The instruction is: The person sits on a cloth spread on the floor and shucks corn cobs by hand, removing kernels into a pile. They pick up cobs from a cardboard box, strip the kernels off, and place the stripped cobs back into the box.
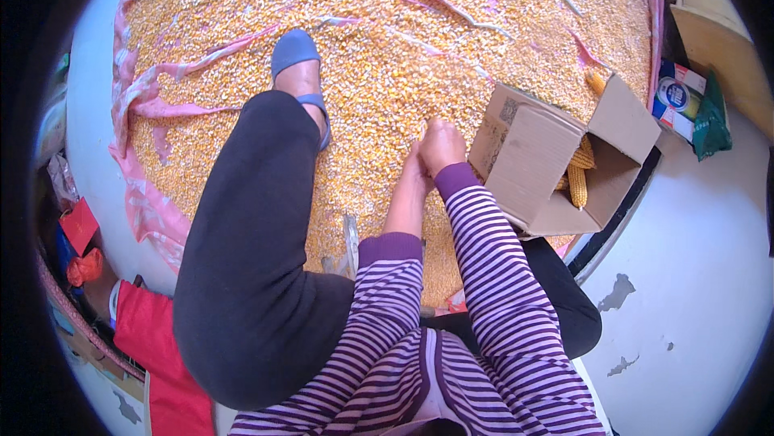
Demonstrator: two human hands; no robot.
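Both hands meet in front of my knees, low over a thick spread of loose corn kernels (369,188). My right hand (444,143) is curled and lies over the fingers of my left hand (416,165). Whatever may be between them is hidden by the fingers and the back of the right hand. To the right of my hands, a cardboard box (544,164) lies tilted with its flaps spread. Several ears of corn (578,185) show inside its mouth. Another corn ear (595,82) sticks out behind a flap.
A pink cloth (151,209) edges the kernels at left, with folds running across them. My shoe (295,52) rests on the kernels. A printed package (680,97) and a green bag (713,121) lie at far right. Red fabric (151,333) is at lower left.
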